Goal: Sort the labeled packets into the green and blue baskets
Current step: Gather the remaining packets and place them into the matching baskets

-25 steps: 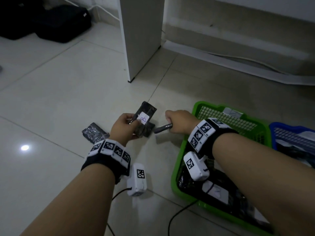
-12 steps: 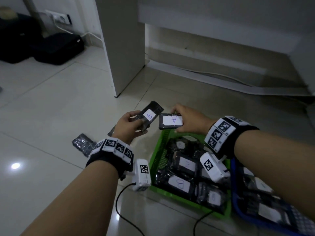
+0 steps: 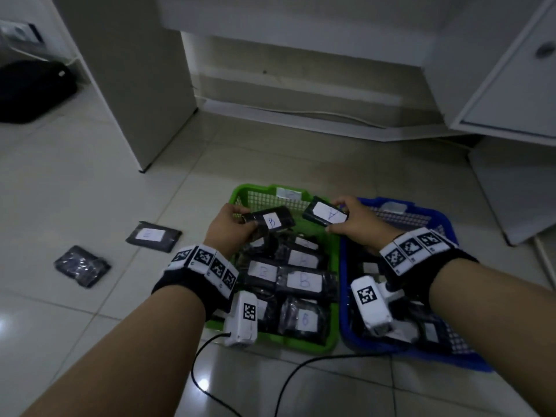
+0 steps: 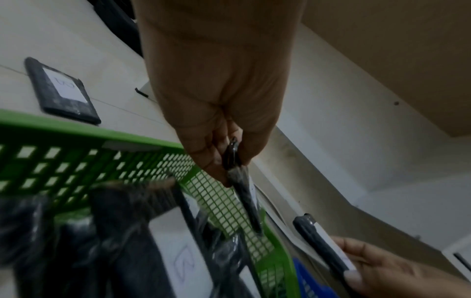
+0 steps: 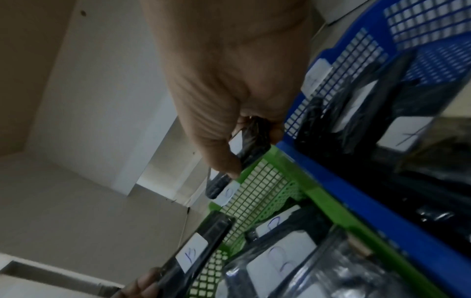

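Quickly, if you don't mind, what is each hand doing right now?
Left hand: closed, gripping the packet marked B.
Right hand: closed, pinching the packet marked A.

Head looks down; wrist views, close, share green basket [image 3: 331, 346].

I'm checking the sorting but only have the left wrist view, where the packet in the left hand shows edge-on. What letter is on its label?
Observer: The head view shows B on the left-hand packet, which the left hand holds over the green basket.
Operator: And the other one?
Observer: The right-hand packet reads A. The right hand grips it beside the blue basket.
Operator: Is there only one packet on the floor?
Observer: No, a second floor packet lies farther left, with no label showing.
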A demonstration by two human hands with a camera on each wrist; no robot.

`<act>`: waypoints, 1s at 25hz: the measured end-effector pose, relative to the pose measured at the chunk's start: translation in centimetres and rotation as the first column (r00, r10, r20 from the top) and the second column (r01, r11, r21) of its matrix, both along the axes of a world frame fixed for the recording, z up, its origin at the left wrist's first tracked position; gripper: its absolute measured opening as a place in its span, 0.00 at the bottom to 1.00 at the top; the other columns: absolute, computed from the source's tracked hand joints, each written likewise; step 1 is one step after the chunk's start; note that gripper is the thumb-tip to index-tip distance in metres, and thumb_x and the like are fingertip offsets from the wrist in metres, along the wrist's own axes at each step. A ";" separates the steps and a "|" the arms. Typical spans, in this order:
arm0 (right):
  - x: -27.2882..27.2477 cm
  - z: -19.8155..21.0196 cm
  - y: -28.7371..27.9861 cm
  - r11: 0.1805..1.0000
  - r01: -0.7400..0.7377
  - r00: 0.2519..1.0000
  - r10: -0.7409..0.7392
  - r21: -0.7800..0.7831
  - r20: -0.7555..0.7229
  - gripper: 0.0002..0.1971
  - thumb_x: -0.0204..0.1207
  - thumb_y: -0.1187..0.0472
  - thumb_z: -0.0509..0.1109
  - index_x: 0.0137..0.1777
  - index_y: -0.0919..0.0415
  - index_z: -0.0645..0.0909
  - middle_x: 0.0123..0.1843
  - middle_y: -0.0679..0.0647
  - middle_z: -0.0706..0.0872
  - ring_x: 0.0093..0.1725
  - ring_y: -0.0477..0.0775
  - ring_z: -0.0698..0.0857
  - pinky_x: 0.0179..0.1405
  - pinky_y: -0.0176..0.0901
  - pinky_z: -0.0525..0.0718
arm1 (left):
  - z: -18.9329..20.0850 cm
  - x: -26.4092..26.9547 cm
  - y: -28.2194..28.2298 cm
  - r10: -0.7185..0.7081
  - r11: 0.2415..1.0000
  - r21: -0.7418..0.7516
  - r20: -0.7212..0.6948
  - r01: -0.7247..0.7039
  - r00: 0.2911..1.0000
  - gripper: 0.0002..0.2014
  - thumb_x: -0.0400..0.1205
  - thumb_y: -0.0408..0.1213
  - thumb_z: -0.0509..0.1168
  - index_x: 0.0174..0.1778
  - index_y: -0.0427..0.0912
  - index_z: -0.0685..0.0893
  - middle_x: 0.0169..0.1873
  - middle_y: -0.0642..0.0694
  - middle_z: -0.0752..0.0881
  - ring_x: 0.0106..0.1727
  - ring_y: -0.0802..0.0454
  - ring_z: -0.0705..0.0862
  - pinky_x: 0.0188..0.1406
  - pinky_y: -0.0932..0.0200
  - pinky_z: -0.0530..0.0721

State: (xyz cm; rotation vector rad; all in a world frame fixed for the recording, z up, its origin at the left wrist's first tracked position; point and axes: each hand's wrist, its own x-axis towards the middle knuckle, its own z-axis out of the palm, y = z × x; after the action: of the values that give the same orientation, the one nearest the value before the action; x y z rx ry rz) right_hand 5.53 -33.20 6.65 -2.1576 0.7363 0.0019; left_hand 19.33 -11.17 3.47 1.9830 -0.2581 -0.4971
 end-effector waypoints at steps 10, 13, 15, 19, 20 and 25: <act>-4.4 -3.4 -4.3 0.935 0.351 0.935 -0.347 -0.056 0.068 0.27 0.68 0.69 0.76 0.65 0.66 0.70 0.60 0.64 0.82 0.55 0.60 0.82 0.53 0.48 0.81 | -2.6 -2.4 -2.4 -0.261 0.942 0.291 0.316 0.169 0.912 0.12 0.79 0.41 0.68 0.56 0.41 0.87 0.56 0.43 0.80 0.55 0.46 0.82 0.59 0.62 0.74; -3.6 -4.2 -4.6 0.904 0.414 0.909 -0.403 -0.104 0.108 0.26 0.69 0.64 0.77 0.65 0.67 0.71 0.61 0.63 0.81 0.59 0.62 0.82 0.51 0.43 0.77 | -2.4 -2.8 -2.1 -0.312 0.931 0.286 0.310 0.225 0.898 0.14 0.80 0.47 0.67 0.58 0.45 0.87 0.57 0.44 0.79 0.56 0.49 0.81 0.58 0.64 0.73; -3.2 -4.4 -5.3 0.911 0.308 0.945 -0.325 -0.273 -0.019 0.22 0.72 0.57 0.74 0.62 0.68 0.77 0.60 0.66 0.82 0.60 0.64 0.81 0.52 0.43 0.77 | -2.7 -2.8 -2.0 -0.372 0.909 0.307 0.290 0.282 0.882 0.16 0.79 0.48 0.67 0.61 0.47 0.85 0.59 0.45 0.78 0.58 0.49 0.81 0.62 0.61 0.76; -3.0 -4.0 -6.4 0.932 0.028 0.945 -0.143 -0.362 -0.295 0.21 0.74 0.45 0.69 0.46 0.67 0.81 0.48 0.65 0.85 0.51 0.64 0.84 0.34 0.40 0.73 | -2.2 -2.7 -2.1 -0.427 0.866 0.393 0.259 0.309 0.866 0.19 0.82 0.49 0.62 0.67 0.46 0.82 0.63 0.42 0.78 0.63 0.45 0.79 0.66 0.57 0.74; -2.9 -4.0 -6.6 0.935 0.040 0.944 -0.151 -0.352 -0.294 0.23 0.72 0.42 0.68 0.45 0.66 0.80 0.49 0.65 0.85 0.49 0.63 0.84 0.34 0.40 0.72 | -1.7 -2.7 -2.2 -0.436 0.856 0.415 0.257 0.309 0.863 0.19 0.83 0.49 0.62 0.68 0.45 0.82 0.63 0.42 0.78 0.64 0.45 0.78 0.66 0.56 0.73; -2.2 -2.3 -4.5 0.829 0.021 0.898 -0.262 -0.559 -0.355 0.28 0.76 0.39 0.59 0.62 0.61 0.81 0.73 0.65 0.72 0.71 0.67 0.70 0.68 0.58 0.70 | 2.3 -2.2 -2.5 -0.542 0.759 0.568 0.280 0.318 0.793 0.15 0.81 0.43 0.66 0.62 0.47 0.84 0.61 0.44 0.78 0.62 0.46 0.79 0.62 0.55 0.76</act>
State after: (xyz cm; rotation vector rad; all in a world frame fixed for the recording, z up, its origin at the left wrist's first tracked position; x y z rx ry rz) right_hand 3.33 -37.75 4.31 -2.6773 1.2770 0.2071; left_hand 17.17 -13.72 5.81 2.5443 -0.9927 -0.4394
